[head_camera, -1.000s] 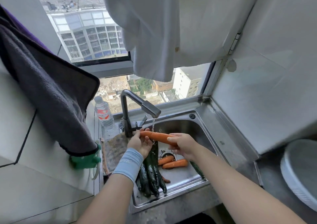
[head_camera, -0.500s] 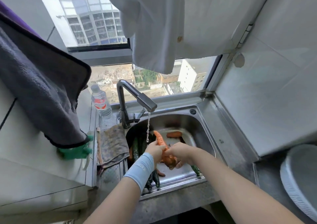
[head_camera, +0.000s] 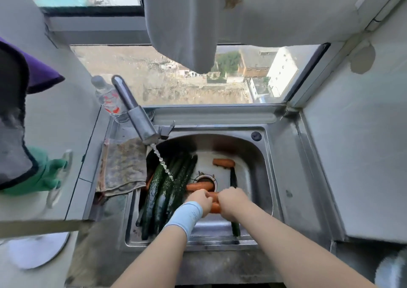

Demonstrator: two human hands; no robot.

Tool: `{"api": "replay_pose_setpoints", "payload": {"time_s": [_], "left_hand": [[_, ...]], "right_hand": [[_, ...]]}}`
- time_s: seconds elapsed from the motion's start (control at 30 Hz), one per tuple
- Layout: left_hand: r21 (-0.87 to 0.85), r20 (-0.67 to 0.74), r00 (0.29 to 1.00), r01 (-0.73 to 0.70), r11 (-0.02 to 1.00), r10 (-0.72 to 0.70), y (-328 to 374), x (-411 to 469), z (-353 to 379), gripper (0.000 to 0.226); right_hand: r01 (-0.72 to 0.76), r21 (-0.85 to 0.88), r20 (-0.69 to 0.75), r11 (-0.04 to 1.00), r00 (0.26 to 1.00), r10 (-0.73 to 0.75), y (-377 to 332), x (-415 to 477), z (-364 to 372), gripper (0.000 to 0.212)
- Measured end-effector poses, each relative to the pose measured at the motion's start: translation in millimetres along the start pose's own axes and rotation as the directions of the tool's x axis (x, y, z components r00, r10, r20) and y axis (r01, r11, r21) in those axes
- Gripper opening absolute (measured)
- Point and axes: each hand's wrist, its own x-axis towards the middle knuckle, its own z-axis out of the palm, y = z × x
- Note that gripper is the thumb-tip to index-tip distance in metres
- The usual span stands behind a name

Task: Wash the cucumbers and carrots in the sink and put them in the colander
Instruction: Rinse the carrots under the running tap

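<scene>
Two hands (head_camera: 199, 200) grip carrots (head_camera: 214, 208) (steel sink (head_camera: 253, 155), window (head_camera: 165, 85) beyond).

Low in the sink (head_camera: 246, 146), the left hand (head_camera: 199, 201) and right hand (head_camera: 233, 204) both grip what look like two carrots (head_camera: 214, 202). Wet cucumbers (head_camera: 163, 199) lie left of them under the tap (head_camera: 136, 113), which runs thinly. A lone carrot (head_camera: 223, 162) lies at the back.

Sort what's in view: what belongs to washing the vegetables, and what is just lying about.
Belongs: cucumbers, carrots, sink, running tap, left hand and right hand gripping carrots.
Lying about: water bottle, rag beside the sink, green glove, dark towel, white cloth hanging overhead.
</scene>
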Motion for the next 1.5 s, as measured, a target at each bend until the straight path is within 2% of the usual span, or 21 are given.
{"api": "replay_pose_setpoints", "payload": {"time_s": [0.07,0.2,0.3,0.4,0.47,0.53,0.63,0.7,0.77,0.9,0.97,1.07,1.13,1.2,1.3,1.37,1.4,1.43,1.5], "left_hand": [[0.052,-0.010,1.000,0.023,0.998,-0.023,0,12,7,0.032],[0.050,-0.023,0.997,0.074,0.996,-0.073,-3,36,19,0.032],[0.067,-0.055,0.995,0.084,0.994,-0.080,-7,52,28,0.031],[0.081,-0.124,0.987,0.110,0.991,-0.100,-12,69,37,0.031],[0.111,-0.165,0.981,0.125,0.986,-0.105,-13,81,42,0.034],[0.105,-0.189,0.976,0.130,0.986,-0.109,-14,91,47,0.039],[0.043,-0.210,0.963,0.180,0.983,-0.167,-22,105,56,0.040],[-0.009,-0.189,0.957,0.223,0.975,-0.220,-28,111,61,0.042],[-0.085,-0.167,0.946,0.269,0.959,-0.280,-33,113,65,0.047],[-0.200,-0.147,0.924,0.321,0.926,-0.353,-41,110,71,0.050],[-0.244,-0.168,0.918,0.315,0.917,-0.360,-40,104,69,0.051],[-0.360,-0.192,0.922,0.252,0.898,-0.335,-34,86,60,0.046],[-0.454,-0.153,0.944,0.196,0.869,-0.293,-30,73,54,0.042],[-0.581,-0.094,0.969,0.133,0.803,-0.229,-30,62,49,0.034],[-0.760,-0.018,0.987,0.090,0.644,-0.159,-28,34,27,0.028],[-0.833,0.023,0.991,0.091,0.545,-0.131,-29,13,11,0.031],[-0.859,0.073,0.992,0.113,0.499,-0.098,-31,3,4,0.034],[-0.873,0.102,0.993,0.122,0.472,-0.068,-33,-7,-3,0.037],[-0.881,0.109,0.993,0.114,0.459,-0.038,-38,-24,-22,0.041]], "right_hand": [[0.078,-0.054,0.002,0.995,0.997,-0.078,3,22,12,0.032],[0.207,-0.071,0.095,0.976,0.975,-0.200,16,48,28,0.019],[0.236,-0.004,0.126,0.972,0.964,-0.234,29,64,24,0.025],[0.187,0.158,0.021,0.969,0.981,-0.193,40,89,20,0.029],[0.151,0.217,-0.093,0.964,0.987,-0.134,44,105,20,0.043],[0.166,0.244,-0.137,0.955,0.981,-0.136,42,118,22,0.049],[0.173,0.150,-0.113,0.973,0.981,-0.157,28,135,30,0.042],[0.118,0.046,-0.059,0.992,0.992,-0.115,18,140,37,0.051],[0.086,0.033,-0.022,0.996,0.996,-0.085,12,141,44,0.056],[0.067,0.190,0.016,0.980,0.997,-0.071,9,138,45,0.048],[0.078,0.248,0.069,0.966,0.993,-0.098,12,130,34,0.052],[0.194,0.364,0.089,0.911,0.966,-0.241,18,111,7,0.056],[0.136,0.472,0.104,0.871,0.973,-0.208,22,98,-6,0.043],[0.015,0.668,0.134,0.744,0.981,-0.139,23,85,-14,0.028],[-0.134,0.921,0.186,0.365,0.977,-0.108,18,68,-23,0.024],[-0.169,0.980,0.180,0.104,0.978,-0.105,13,54,-34,0.020],[-0.174,0.985,0.174,0.007,0.979,-0.105,9,49,-38,0.018],[-0.173,0.983,0.166,-0.058,0.981,-0.101,4,43,-43,0.018],[-0.141,0.983,0.133,-0.117,0.989,-0.069,-10,32,-55,0.019]]}}
